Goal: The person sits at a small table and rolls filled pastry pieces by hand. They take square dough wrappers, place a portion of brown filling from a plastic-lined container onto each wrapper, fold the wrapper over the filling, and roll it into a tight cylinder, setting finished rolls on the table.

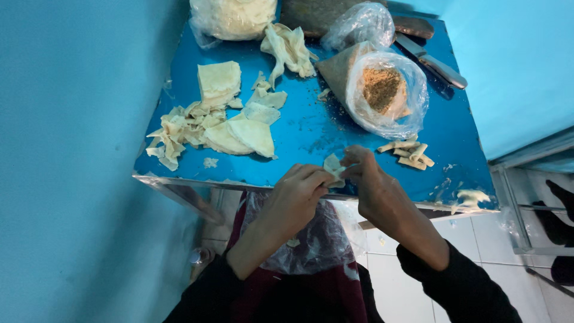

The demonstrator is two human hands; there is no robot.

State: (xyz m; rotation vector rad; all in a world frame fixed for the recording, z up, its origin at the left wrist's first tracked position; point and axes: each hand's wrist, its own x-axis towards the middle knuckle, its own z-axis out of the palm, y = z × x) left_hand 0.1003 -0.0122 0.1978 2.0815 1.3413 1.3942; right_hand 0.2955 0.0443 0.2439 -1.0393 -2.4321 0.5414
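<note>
**Both hands fold a small pastry wrapper at the table's near edge**

A small pale pastry wrapper sits pinched between the two hands, held just above the near edge of the blue table. The left hand closes its fingertips on the wrapper's left side; the right hand grips it from the right with thumb and fingers drawn together, so both hands are narrowly closed on the same piece and touch each other around it.

Just right of the hands, a few finished rolled pieces lie together on the table. Behind them stands a clear plastic bag of crumbly brown filling, its mouth open. To the left lie triangular folded wrappers, a stack of flat sheets and a heap of torn wrapper scraps. A crumpled strip of dough lies farther back, near another bag of pale sheets. A knife rests at the far right corner. A smear of paste marks the near right edge.
</note>
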